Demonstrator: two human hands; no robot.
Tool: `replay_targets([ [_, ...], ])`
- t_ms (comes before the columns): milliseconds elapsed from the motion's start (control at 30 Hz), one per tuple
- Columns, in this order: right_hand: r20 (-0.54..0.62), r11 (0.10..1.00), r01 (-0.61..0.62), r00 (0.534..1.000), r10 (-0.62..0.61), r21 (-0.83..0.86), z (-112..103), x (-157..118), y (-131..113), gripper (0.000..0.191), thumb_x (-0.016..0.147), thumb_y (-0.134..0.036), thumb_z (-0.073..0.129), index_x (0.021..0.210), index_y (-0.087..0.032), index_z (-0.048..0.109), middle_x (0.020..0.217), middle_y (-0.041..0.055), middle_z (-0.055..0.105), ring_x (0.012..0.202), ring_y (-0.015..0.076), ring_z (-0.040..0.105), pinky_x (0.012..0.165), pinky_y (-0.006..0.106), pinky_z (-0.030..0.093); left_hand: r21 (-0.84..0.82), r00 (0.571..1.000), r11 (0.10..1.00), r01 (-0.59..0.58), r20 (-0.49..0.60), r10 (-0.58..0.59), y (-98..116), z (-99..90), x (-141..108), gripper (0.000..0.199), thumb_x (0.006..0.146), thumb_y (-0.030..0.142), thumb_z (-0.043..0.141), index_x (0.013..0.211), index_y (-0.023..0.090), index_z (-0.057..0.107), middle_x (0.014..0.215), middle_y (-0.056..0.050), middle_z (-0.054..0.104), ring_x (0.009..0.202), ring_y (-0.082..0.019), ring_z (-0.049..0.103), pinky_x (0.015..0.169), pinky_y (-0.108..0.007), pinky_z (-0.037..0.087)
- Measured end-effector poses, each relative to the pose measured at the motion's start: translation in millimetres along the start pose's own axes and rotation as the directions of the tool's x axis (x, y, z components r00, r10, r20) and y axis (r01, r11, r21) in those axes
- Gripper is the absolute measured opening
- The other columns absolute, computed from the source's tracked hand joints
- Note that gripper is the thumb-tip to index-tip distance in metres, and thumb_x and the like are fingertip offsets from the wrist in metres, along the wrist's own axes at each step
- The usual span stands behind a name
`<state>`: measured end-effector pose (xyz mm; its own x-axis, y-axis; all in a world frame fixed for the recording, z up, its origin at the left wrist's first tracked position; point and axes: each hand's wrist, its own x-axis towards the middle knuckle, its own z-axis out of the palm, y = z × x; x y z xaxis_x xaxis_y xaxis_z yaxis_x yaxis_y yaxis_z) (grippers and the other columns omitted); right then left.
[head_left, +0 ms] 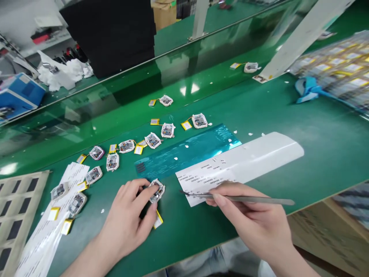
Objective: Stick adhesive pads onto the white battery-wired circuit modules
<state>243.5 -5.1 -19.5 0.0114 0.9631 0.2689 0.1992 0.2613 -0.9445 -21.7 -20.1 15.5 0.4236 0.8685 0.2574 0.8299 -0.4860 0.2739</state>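
Observation:
Between the fingers of my left hand (pixel 134 213) is a small white watch case (pixel 157 191) with its circuit board showing, resting on the green mat. Its yellow-edged battery (pixel 158 220) lies just below, partly behind my thumb. My right hand (pixel 248 215) pinches a pair of metal tweezers (pixel 259 199), whose dark tips reach left over the corner of a white sticker sheet (pixel 259 154). Rows of small printed labels cover the sheet's left part. Whether the tips hold a label is too small to tell. A blue film strip (pixel 184 152) lies behind the sheet.
Several more watch cases (pixel 127 146) with wired batteries spread across the mat. At left are another printed sheet (pixel 37 238) and a beige tray (pixel 20 207) with dark rectangles. A white post (pixel 300 42) stands at the back right, near bagged batteries (pixel 340 65) and a blue ribbon (pixel 309 90).

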Motion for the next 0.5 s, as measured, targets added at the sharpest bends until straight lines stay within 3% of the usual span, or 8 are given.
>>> replay_targets([
  [100, 0.021, 1.0, 0.023, 1.0, -0.023, -0.002, 0, 0, -1, 0.02, 0.095, -0.041, 0.07, 0.086, -0.027, 0.081, 0.071, 0.0048, 0.076, 0.062, 0.0202, 0.072, 0.057, 0.03, 0.064, 0.005, 1.0, 1.0, -0.01, 0.026, 0.009, 4, -5.0, -5, 0.028, 0.094, 0.019, 0.051, 0.12, 0.022, 0.06, 0.115, -0.011, 0.066, 0.098, -0.025, 0.066, 0.08, -0.039, 0.051],
  [267, 0.052, 0.999, 0.05, 0.997, -0.051, 0.01, -1, 1, -2, 0.013, 0.095, -0.034, 0.071, 0.088, -0.028, 0.081, 0.072, 0.0032, 0.077, 0.062, 0.0196, 0.073, 0.059, 0.03, 0.063, -0.095, 0.993, 0.994, -0.056, 0.102, 0.066, 1, -3.9, -5, 0.051, 0.086, 0.013, 0.051, 0.137, 0.021, 0.053, 0.146, -0.013, 0.058, 0.126, -0.029, 0.058, 0.1, -0.044, 0.049],
  [367, 0.047, 0.999, 0.035, 0.998, -0.034, -0.021, -2, 0, -1, 0.017, 0.095, -0.039, 0.071, 0.087, -0.027, 0.081, 0.071, 0.0046, 0.076, 0.061, 0.0208, 0.072, 0.059, 0.031, 0.064, -0.154, 0.988, 0.987, -0.039, 0.139, 0.061, 0, -0.9, -3, 0.056, 0.083, 0.009, 0.05, 0.138, 0.021, 0.055, 0.145, -0.009, 0.063, 0.124, -0.027, 0.059, 0.1, -0.044, 0.049],
  [500, 0.057, 0.999, 0.031, 0.998, -0.029, -0.037, -4, 0, 1, 0.019, 0.095, -0.041, 0.071, 0.087, -0.026, 0.08, 0.069, 0.0053, 0.076, 0.06, 0.0208, 0.072, 0.058, 0.031, 0.064, -0.165, 0.995, 0.986, 0.007, 0.104, 0.011, 3, 5.5, -1, 0.045, 0.089, 0.013, 0.053, 0.132, 0.022, 0.059, 0.14, -0.008, 0.067, 0.121, -0.027, 0.061, 0.098, -0.045, 0.05],
])
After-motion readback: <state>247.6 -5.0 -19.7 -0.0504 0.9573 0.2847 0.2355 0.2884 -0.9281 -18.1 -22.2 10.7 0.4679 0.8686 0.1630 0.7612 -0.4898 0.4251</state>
